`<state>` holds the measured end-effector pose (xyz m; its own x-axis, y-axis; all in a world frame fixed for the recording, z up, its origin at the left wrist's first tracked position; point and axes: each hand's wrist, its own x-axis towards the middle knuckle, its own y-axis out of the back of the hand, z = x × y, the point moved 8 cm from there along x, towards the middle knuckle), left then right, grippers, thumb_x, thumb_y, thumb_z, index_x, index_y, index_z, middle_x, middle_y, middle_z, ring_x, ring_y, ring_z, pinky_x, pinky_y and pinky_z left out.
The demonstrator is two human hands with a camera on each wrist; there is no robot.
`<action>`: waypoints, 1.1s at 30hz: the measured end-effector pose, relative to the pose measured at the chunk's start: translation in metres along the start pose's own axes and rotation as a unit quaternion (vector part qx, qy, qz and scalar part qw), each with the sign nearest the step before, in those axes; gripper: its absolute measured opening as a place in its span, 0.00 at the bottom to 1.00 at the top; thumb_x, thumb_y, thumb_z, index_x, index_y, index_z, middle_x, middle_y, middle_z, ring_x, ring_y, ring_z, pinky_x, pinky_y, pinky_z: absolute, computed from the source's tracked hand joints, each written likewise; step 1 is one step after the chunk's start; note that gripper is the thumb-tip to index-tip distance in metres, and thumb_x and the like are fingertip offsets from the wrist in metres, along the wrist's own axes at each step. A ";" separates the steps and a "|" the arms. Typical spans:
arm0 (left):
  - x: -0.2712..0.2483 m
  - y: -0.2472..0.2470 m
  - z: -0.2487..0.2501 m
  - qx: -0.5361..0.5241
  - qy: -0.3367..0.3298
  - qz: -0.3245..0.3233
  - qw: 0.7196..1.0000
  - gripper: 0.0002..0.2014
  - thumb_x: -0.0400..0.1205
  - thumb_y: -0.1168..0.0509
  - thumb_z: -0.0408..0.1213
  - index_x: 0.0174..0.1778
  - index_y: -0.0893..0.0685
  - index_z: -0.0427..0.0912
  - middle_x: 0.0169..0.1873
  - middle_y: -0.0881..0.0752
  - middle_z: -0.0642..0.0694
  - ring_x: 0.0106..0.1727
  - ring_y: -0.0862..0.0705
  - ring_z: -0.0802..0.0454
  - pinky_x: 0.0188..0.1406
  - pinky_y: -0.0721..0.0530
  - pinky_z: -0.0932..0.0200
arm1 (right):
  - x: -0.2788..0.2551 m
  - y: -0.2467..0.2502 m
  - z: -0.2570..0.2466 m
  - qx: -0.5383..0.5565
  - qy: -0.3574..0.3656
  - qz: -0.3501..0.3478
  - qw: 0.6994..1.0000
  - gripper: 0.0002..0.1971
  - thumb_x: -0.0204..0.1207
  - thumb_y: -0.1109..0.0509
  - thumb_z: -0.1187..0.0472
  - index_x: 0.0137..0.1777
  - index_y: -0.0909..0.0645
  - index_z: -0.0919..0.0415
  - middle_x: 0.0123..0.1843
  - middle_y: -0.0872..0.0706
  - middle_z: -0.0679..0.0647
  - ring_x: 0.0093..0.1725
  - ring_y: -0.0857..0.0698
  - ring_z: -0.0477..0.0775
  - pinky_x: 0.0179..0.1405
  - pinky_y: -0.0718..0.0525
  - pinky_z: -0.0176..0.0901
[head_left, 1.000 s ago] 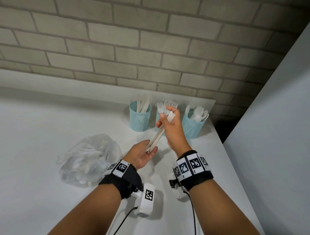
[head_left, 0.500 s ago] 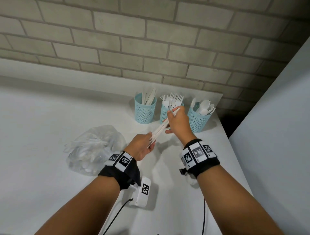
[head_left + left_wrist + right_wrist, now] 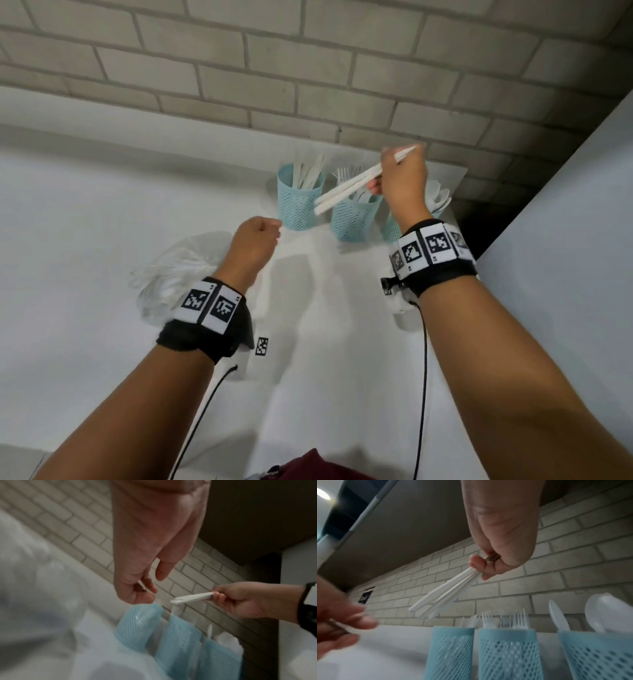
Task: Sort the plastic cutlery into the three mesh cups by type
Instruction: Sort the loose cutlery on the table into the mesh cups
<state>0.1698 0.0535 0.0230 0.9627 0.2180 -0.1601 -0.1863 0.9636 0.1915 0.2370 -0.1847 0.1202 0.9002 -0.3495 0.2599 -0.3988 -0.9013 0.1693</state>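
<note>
The right hand [image 3: 404,181] is raised above the middle mesh cup [image 3: 354,219], fingers curled tight round a small bundle of white plastic cutlery [image 3: 346,190]; the handles slant down and away from the palm, their free ends hanging just over the rim of the cup of knives [image 3: 298,198] that stands to the left of the middle one. What type the held pieces are cannot be told, since their heads are hidden in the fist. The middle cup holds forks [image 3: 513,619], and the cup to its right [image 3: 597,654] holds spoons [image 3: 606,609]. The left hand [image 3: 255,245] hovers lower, in front of the knife cup, fingers loosely curled and holding nothing. Left of that hand a clear plastic bag [image 3: 171,274] of cutlery lies on the white counter [image 3: 85,240]
</note>
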 end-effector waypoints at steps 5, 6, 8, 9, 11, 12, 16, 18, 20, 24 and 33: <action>0.015 0.054 0.007 0.284 -0.051 0.075 0.954 0.13 0.82 0.39 0.43 0.58 0.17 0.42 0.60 0.17 0.44 0.65 0.22 0.45 0.65 0.31 0.54 | 0.020 -0.012 -0.035 0.028 0.097 0.059 0.993 0.08 0.83 0.39 0.60 0.50 0.36 0.62 0.34 0.20 0.55 0.20 0.18 0.50 0.18 0.19 0.39; 0.020 0.060 -0.001 0.332 -0.028 0.071 0.940 0.14 0.81 0.37 0.47 0.59 0.18 0.46 0.62 0.18 0.44 0.68 0.25 0.43 0.63 0.33 0.54 | 0.020 -0.021 -0.041 0.017 0.117 0.053 0.992 0.08 0.83 0.39 0.60 0.51 0.36 0.61 0.35 0.20 0.55 0.23 0.17 0.54 0.19 0.17 0.41; 0.025 0.071 -0.016 0.401 0.026 0.052 0.914 0.18 0.78 0.35 0.53 0.61 0.21 0.50 0.64 0.22 0.42 0.70 0.29 0.41 0.60 0.34 0.54 | 0.020 -0.043 -0.048 -0.023 0.150 0.033 0.988 0.08 0.83 0.39 0.58 0.51 0.36 0.61 0.36 0.20 0.53 0.29 0.15 0.59 0.23 0.15 0.45; 0.023 0.076 -0.021 0.427 0.048 0.041 0.902 0.22 0.76 0.33 0.54 0.63 0.23 0.51 0.65 0.24 0.41 0.71 0.31 0.41 0.62 0.33 0.52 | 0.020 -0.055 -0.048 -0.048 0.161 0.021 0.986 0.08 0.84 0.39 0.58 0.52 0.35 0.61 0.36 0.20 0.53 0.31 0.15 0.61 0.25 0.14 0.49; 0.017 0.082 -0.029 0.461 0.076 0.025 0.884 0.30 0.74 0.30 0.55 0.70 0.28 0.50 0.68 0.29 0.39 0.72 0.35 0.39 0.66 0.32 0.49 | 0.018 -0.078 -0.042 -0.098 0.173 -0.005 0.980 0.10 0.84 0.40 0.57 0.56 0.33 0.64 0.38 0.19 0.58 0.34 0.15 0.65 0.30 0.13 0.55; 0.012 0.085 -0.031 0.473 0.085 0.021 0.877 0.34 0.72 0.29 0.55 0.73 0.31 0.49 0.69 0.31 0.38 0.72 0.37 0.38 0.66 0.31 0.47 | 0.018 -0.089 -0.037 -0.126 0.172 -0.019 0.977 0.12 0.84 0.41 0.58 0.58 0.33 0.66 0.39 0.18 0.61 0.35 0.15 0.66 0.33 0.14 0.58; 0.001 0.095 -0.042 0.485 0.104 -0.006 0.868 0.44 0.68 0.25 0.57 0.77 0.37 0.49 0.70 0.35 0.38 0.73 0.37 0.38 0.68 0.29 0.44 | 0.015 -0.125 -0.005 -0.242 0.128 -0.102 0.956 0.14 0.85 0.45 0.56 0.62 0.33 0.67 0.49 0.15 0.69 0.46 0.14 0.68 0.46 0.14 0.60; -0.001 0.097 -0.048 0.479 0.108 -0.040 0.870 0.47 0.66 0.24 0.58 0.78 0.40 0.52 0.70 0.34 0.39 0.73 0.36 0.39 0.69 0.30 0.43 | 0.010 -0.137 0.013 -0.310 0.095 -0.150 0.934 0.15 0.86 0.46 0.56 0.64 0.33 0.68 0.55 0.16 0.70 0.53 0.15 0.70 0.51 0.16 0.58; -0.003 0.098 -0.052 0.481 0.104 -0.065 0.868 0.48 0.65 0.24 0.58 0.78 0.41 0.54 0.70 0.35 0.41 0.74 0.36 0.40 0.68 0.30 0.43 | 0.006 -0.144 0.025 -0.342 0.084 -0.180 0.918 0.14 0.85 0.46 0.57 0.64 0.33 0.67 0.55 0.17 0.70 0.54 0.16 0.70 0.50 0.19 0.56; -0.005 0.099 -0.056 0.481 0.089 -0.081 0.868 0.49 0.60 0.22 0.59 0.75 0.38 0.57 0.69 0.37 0.44 0.73 0.38 0.42 0.66 0.28 0.44 | 0.007 -0.150 0.021 -0.389 0.099 -0.205 0.893 0.16 0.84 0.43 0.57 0.66 0.32 0.65 0.60 0.19 0.68 0.57 0.18 0.69 0.51 0.21 0.53; -0.003 0.096 -0.037 0.433 -0.014 -0.042 0.900 0.17 0.76 0.29 0.45 0.59 0.20 0.47 0.58 0.20 0.43 0.53 0.21 0.45 0.56 0.21 0.51 | 0.019 -0.102 -0.038 -0.275 0.121 -0.107 0.948 0.22 0.80 0.37 0.59 0.72 0.35 0.61 0.69 0.34 0.64 0.55 0.19 0.64 0.51 0.23 0.43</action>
<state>0.1415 0.1513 0.0062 0.9729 0.1346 -0.1879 0.0990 0.4921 0.8649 0.2878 -0.0894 0.1439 0.9307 -0.0450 0.3630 -0.3029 -0.6512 0.6958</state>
